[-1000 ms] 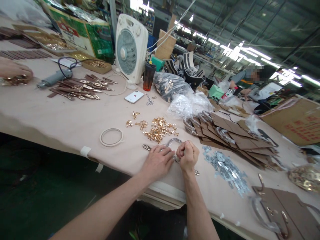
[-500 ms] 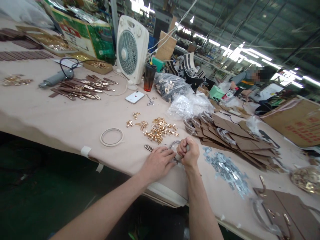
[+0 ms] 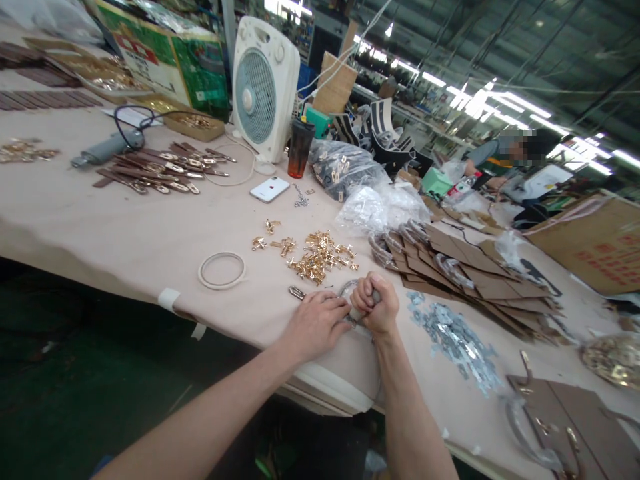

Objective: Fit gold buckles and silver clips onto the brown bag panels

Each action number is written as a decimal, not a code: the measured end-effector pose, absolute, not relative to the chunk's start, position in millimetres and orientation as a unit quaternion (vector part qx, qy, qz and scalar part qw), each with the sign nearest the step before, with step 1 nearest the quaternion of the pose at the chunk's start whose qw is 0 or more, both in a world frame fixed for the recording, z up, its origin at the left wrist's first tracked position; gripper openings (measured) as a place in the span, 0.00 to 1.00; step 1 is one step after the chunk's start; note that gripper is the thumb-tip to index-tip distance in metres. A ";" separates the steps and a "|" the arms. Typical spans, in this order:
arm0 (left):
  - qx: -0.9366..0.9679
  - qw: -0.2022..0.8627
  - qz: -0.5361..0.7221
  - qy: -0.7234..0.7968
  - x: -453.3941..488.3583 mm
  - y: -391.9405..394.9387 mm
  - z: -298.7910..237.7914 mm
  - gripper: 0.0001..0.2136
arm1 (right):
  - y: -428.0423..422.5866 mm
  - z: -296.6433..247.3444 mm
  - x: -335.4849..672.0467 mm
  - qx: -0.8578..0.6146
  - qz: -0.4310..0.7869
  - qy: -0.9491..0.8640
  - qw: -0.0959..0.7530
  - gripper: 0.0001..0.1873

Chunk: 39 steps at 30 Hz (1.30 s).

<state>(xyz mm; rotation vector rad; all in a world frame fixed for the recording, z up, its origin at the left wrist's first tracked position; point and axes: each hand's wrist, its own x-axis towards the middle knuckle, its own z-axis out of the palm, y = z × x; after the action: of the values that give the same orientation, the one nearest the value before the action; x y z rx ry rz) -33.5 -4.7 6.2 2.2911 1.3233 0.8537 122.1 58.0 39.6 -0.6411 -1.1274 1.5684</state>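
My left hand rests near the table's front edge, fingers curled down onto a plastic-wrapped curved handle strap with a metal end. My right hand is a fist closed around a grey tool handle, pressed against the strap beside the left fingers. Just beyond lies a pile of gold metal fittings. A heap of small silver plates lies right of my right hand.
A white ring, phone, dark cup and fan stand farther back. Brown panels are stacked at right, brown straps at left. Bags of parts and a cardboard box lie beyond. Another person sits far right.
My right hand turned from a two-handed pinch to a fist gripping the tool handle over the strap. Another person's hand at far left has gone from view.
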 end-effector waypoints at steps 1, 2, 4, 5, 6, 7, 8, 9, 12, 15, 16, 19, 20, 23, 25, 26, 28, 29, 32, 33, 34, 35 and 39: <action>0.810 0.182 0.303 0.468 -33.2 -4.4 6.0 0.11 | 56.3 39.3 121.3 -0.270 0.651 -0.491 0.513 0.20; 0.809 0.185 0.304 0.467 -32.8 -4.1 5.5 0.10 | 54.2 39.0 120.2 -0.278 0.639 -0.516 0.498 0.20; 0.807 0.191 0.305 0.467 -32.5 -3.5 4.1 0.09 | 48.6 38.6 117.3 -0.306 0.591 -0.588 0.460 0.22; 0.806 0.193 0.305 0.469 -32.5 -3.3 3.3 0.08 | 45.5 38.6 115.7 -0.319 0.553 -0.632 0.439 0.23; 0.804 0.194 0.304 0.473 -32.7 -3.2 2.6 0.08 | 42.3 38.5 114.3 -0.326 0.512 -0.677 0.415 0.24; 0.801 0.195 0.304 0.477 -33.1 -3.2 2.1 0.08 | 39.4 38.5 113.2 -0.326 0.473 -0.718 0.392 0.24; 0.800 0.195 0.304 0.478 -33.4 -3.3 1.8 0.08 | 36.6 38.7 112.7 -0.320 0.442 -0.748 0.378 0.24; 0.801 0.194 0.305 0.477 -33.8 -3.5 1.7 0.08 | 34.3 39.0 113.1 -0.313 0.427 -0.758 0.380 0.24; 0.806 0.187 0.311 0.467 -34.0 -3.8 2.0 0.12 | 28.5 41.7 119.6 -0.295 0.459 -0.669 0.504 0.22; 0.804 0.185 0.314 0.469 -32.6 -3.4 1.3 0.24 | 21.0 46.1 128.8 -0.261 0.489 -0.541 0.633 0.19; 0.802 0.186 0.315 0.472 -31.9 -3.1 0.8 0.26 | 17.6 46.8 130.4 -0.252 0.487 -0.530 0.647 0.18; 0.795 0.190 0.318 0.480 -30.0 -2.2 0.2 0.25 | 6.3 42.8 127.0 -0.251 0.464 -0.559 0.640 0.18; 0.794 0.191 0.318 0.481 -29.6 -2.0 0.6 0.23 | 3.0 39.3 123.7 -0.253 0.450 -0.578 0.632 0.18; 0.794 0.195 0.318 0.480 -29.8 -2.0 3.1 0.17 | -3.3 26.4 113.2 -0.271 0.387 -0.644 0.602 0.20; 0.795 0.198 0.318 0.477 -30.6 -2.6 5.0 0.14 | -3.9 19.9 108.9 -0.288 0.342 -0.681 0.580 0.21; 0.795 0.199 0.319 0.475 -31.0 -2.9 5.7 0.13 | -3.3 18.1 107.8 -0.296 0.324 -0.692 0.574 0.20; 0.794 0.204 0.320 0.475 -31.7 -3.4 6.5 0.13 | -0.5 16.7 106.6 -0.305 0.308 -0.693 0.576 0.20; 0.793 0.208 0.319 0.475 -32.0 -3.5 6.6 0.13 | 1.6 16.6 106.1 -0.307 0.307 -0.691 0.578 0.19; 0.792 0.220 0.316 0.473 -32.4 -2.8 6.1 0.17 | 9.7 16.2 104.3 -0.300 0.309 -0.687 0.585 0.20; 0.793 0.222 0.317 0.471 -32.3 -2.4 5.6 0.18 | 12.4 16.0 103.6 -0.300 0.310 -0.686 0.586 0.20; 0.794 0.222 0.317 0.469 -32.1 -2.0 5.2 0.19 | 14.9 16.2 103.1 -0.302 0.312 -0.684 0.586 0.21; 0.795 0.220 0.317 0.468 -31.9 -1.7 4.6 0.19 | 17.0 17.3 102.9 -0.307 0.319 -0.676 0.589 0.21; 0.794 0.208 0.318 0.475 -30.8 -1.7 2.7 0.18 | 19.3 34.7 104.3 -0.311 0.392 -0.580 0.643 0.19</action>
<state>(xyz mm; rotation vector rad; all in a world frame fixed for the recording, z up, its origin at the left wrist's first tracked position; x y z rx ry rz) -30.8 -1.7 2.7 2.2091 1.3215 0.8865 104.3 19.3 34.7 -0.7097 -1.3208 0.8932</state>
